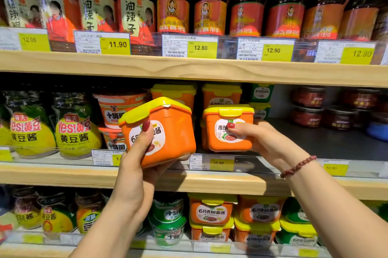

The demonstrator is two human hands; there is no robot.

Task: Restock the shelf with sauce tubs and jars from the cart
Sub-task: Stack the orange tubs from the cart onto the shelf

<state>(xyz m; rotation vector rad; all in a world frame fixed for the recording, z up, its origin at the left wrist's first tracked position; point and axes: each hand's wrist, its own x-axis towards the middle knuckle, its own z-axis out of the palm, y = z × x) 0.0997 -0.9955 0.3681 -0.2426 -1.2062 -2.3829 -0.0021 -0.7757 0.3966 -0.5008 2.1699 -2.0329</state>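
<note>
both hands are on sauce tubs. left hand (pixel 136 152) grips an orange tub (pixel 168 127) from below, thumb across its label. it is held tilted just before the front edge of the middle shelf (pixel 231 182), probably to clear the price strip (pixel 212 162) going in. right hand (pixel 266 142) pinches a second tub (pixel 227 129) standing at that edge, thumb on the label, apparently squaring it. stacked tubs (pixel 221 92) sit behind; dark shelf floor shows to the right, so there is room.

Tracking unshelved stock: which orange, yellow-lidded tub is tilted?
The held tub, in the left hand, tilted before the middle shelf; the shelved tub the right hand grips and others stand upright.
</note>
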